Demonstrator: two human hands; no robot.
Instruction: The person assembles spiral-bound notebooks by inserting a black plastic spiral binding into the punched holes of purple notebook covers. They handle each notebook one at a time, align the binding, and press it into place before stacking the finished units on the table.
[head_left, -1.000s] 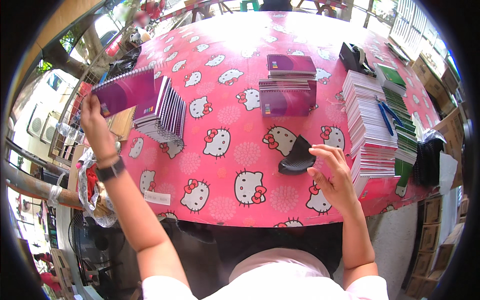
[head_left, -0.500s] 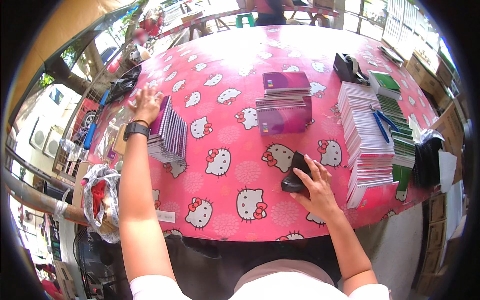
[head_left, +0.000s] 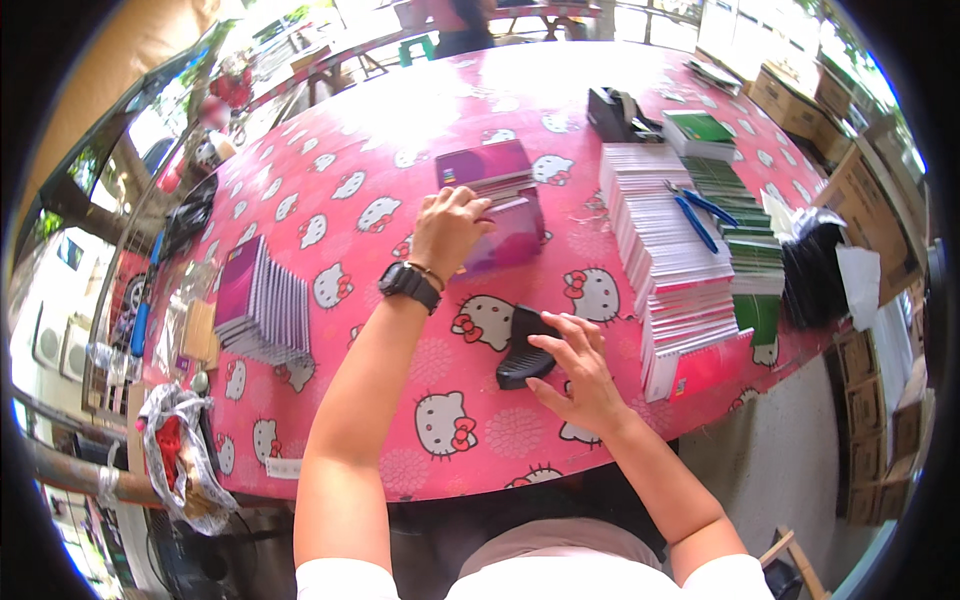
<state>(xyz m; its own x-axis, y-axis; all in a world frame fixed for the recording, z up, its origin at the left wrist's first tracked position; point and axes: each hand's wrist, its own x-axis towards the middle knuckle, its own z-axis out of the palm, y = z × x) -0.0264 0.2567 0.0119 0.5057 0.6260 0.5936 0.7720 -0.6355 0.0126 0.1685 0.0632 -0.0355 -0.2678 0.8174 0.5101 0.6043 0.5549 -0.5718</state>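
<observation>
My left hand, with a dark watch on its wrist, is at the middle stack of purple spiral notebooks. Its fingers curl over the upper edge of the front purple notebook, which it partly covers. Lower right of there, my right hand has its fingers spread beside a black L-shaped object on the table; I cannot tell whether the fingertips touch it. A second purple notebook stack, spiral edges showing, stands tilted at the left.
Long rows of pink-covered notebooks and green-covered notebooks lie at the right, blue-handled pliers on top. A black tape dispenser stands behind them. A plastic bag hangs by the left table edge.
My left hand has left the left notebook stack and moved right to the middle one. My right hand has loosened from the black object. The whole view has shifted.
</observation>
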